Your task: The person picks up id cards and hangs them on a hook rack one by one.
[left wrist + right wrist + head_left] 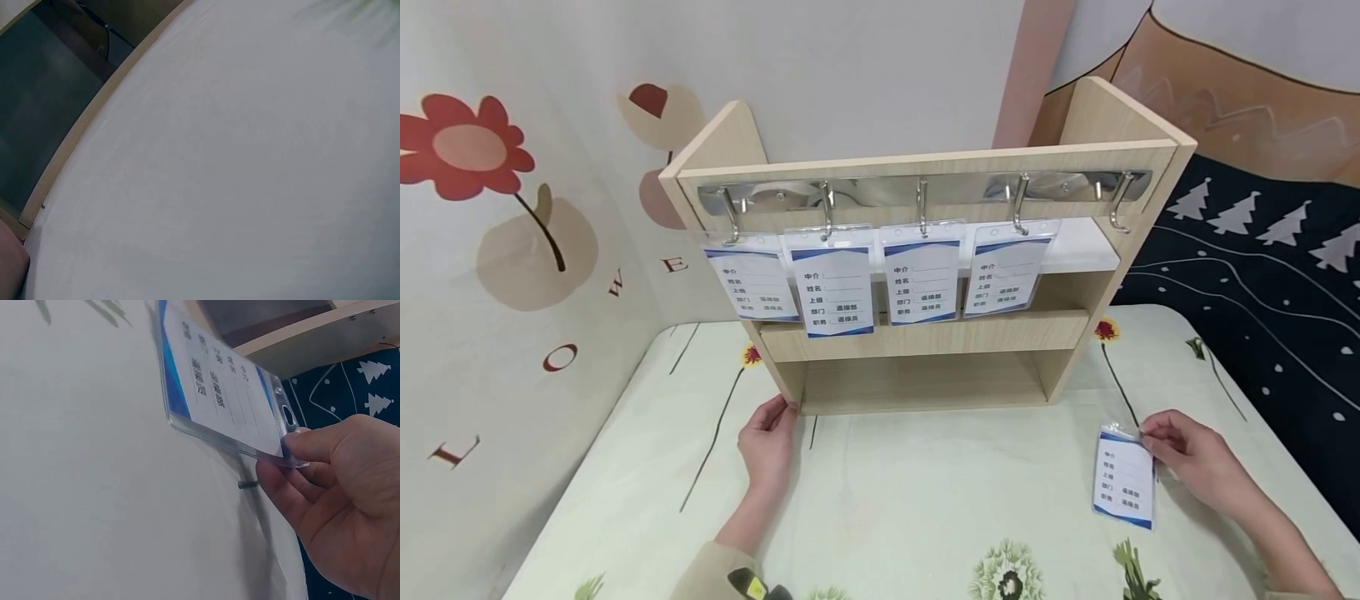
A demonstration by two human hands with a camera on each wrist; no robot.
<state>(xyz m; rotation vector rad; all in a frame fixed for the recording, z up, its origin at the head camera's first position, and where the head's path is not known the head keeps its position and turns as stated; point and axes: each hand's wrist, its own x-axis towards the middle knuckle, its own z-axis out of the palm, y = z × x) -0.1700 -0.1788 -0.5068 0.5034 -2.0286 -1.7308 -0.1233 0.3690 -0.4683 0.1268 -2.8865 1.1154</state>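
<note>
My right hand (1198,465) pinches a clear plastic badge holder (1123,480) by its top corner, to the right of the small wooden shelf. In the right wrist view the thumb and fingers grip the badge holder (219,387) beside its slot, with its printed card facing up. My left hand (769,442) grips the bottom left corner of the wooden shelf (925,343). Only a bit of that hand (11,265) shows in the left wrist view. Along the shelf's metal hook strip hang several similar badge holders (833,287); the rightmost hook (1122,202) carries none.
The shelf stands on a pale floral cloth (925,492) near a light curtain (880,75). A dark fabric with white trees (1247,250) hangs on the right. Inside the shelf, a white panel (1078,246) shows behind the badges.
</note>
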